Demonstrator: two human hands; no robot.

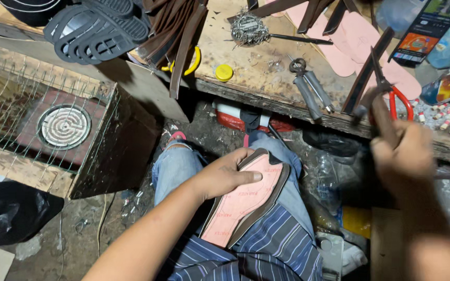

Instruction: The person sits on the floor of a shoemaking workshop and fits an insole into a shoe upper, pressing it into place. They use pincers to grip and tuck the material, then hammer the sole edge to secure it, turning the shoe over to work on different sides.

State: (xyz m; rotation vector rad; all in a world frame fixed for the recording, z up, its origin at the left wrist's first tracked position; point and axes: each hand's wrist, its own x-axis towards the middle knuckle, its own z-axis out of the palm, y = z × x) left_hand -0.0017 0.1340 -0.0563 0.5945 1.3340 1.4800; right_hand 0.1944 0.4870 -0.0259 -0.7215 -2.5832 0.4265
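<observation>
A: Over the lap now. The left hand (230, 174) lies flat on a pink insole (246, 200), thumb along its upper edge, fingers curled over the far rim, so that grip is pressing the piece down against the thigh.

B: And the insole has a dark brown strap (264, 200) running round its right edge, touching it all the way from toe to heel. It sits on blue jeans (178, 166) just above a striped shirt (272, 244).

A: Right hand (402, 151) is up near the desk (251, 67), blurred. Its grip is closed round something dark and thin; I cannot tell exactly what it pinches.

B: Just beside it, red-handled scissors (399, 101) show at the desk edge, touching or nearly touching the hand. Hard to separate in the blur.

A: On the desk, grey pincers (308, 86) lie near the front edge, a yellow cap (224, 72) to their left, a wire brush (248, 28) further back.

B: More pink insoles (355, 44) are stacked at the back right, well apart from the one on the lap. Black soles (97, 26) pile up at the top left.

A: Left of the knee, a wire-mesh box with a round coil heater (63, 126) inside.
</observation>
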